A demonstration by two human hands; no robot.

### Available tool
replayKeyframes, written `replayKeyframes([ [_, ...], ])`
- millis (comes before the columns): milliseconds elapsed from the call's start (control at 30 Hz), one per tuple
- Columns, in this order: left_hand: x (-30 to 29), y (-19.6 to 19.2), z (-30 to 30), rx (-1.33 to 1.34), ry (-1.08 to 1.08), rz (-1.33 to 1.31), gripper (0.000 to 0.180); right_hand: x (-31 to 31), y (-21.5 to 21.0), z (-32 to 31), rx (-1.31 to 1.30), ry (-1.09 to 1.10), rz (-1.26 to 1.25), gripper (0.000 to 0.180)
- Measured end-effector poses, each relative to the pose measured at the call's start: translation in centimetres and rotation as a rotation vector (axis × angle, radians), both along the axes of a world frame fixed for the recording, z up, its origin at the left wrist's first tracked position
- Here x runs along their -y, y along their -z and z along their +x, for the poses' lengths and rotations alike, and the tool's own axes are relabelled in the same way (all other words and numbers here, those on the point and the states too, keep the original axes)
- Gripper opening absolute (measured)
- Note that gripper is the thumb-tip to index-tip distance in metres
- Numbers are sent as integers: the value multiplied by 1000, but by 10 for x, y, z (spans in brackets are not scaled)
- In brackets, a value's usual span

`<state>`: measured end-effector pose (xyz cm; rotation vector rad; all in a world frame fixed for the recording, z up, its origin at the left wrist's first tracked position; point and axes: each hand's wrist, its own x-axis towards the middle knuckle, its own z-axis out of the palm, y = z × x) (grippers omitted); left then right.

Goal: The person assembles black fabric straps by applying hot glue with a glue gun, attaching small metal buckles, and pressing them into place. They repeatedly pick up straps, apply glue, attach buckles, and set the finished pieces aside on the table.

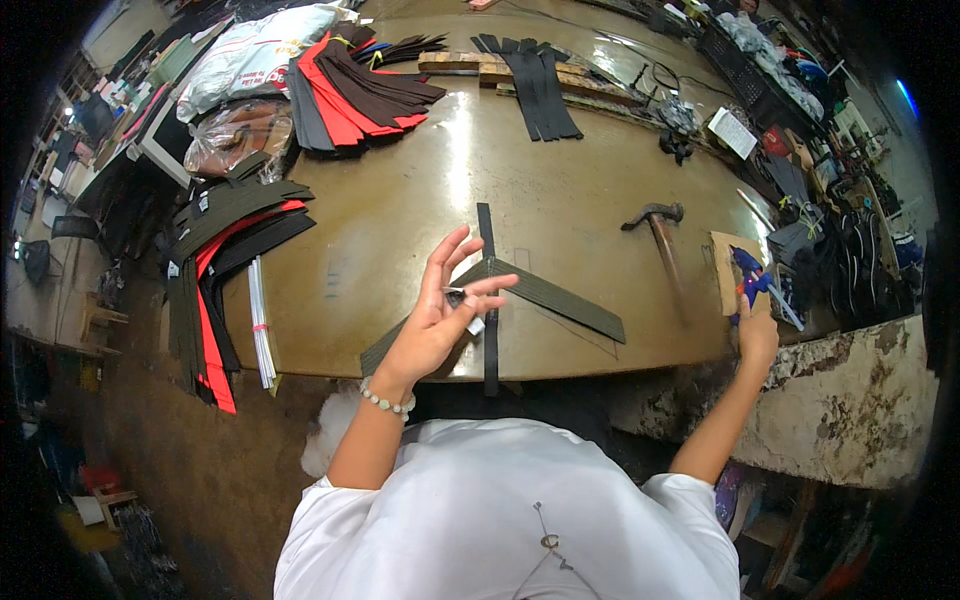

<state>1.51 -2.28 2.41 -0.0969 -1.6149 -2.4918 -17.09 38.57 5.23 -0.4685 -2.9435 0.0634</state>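
Observation:
My left hand (430, 325) is raised over the table's near edge, some fingers stretched out. Between its thumb and fingers is a small dark-and-white piece (457, 298), partly hidden. Beneath it lies a dark green ribbed strip (565, 300), angled like a wide inverted V. A narrow black strip (490, 355) runs lengthwise across its peak and overhangs the table edge. At the far right, my right hand (757, 338) is closed around a blue glue gun (750, 270). That gun rests by a piece of cardboard (722, 262).
A hammer (665, 235) lies between the strips and the glue gun. To the left are stacked green, red and black strips (215, 265) and a white stick bundle (262, 325). Further back sit more strips (365, 90), a white sack (255, 55) and wooden bars (480, 70).

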Motion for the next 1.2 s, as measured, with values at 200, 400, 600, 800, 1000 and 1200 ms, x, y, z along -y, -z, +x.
replayKeyframes([
  [200, -24, -8, -8, 16, 310, 90, 87, 178, -34, 92, 116, -1137, -927, 30],
  [400, -11, -4, -6, 219, 191, -192, 68, 231, -3, 93, 571, -937, -1475, 18],
  [600, -19, 6, 0, 351, -152, -2, 27, 235, 16, 111, 164, -622, -1628, 11],
  [800, -37, 3, -4, 196, -226, -19, 25, 241, 22, 127, -322, -1093, -1137, 15],
  [1000, -33, -4, -2, 192, -140, -101, 24, 225, 11, 125, 116, -1063, -1498, 16],
  [1200, -25, -10, -2, 209, 16, -53, 22, 206, 5, 97, 298, -997, -1781, 18],
])
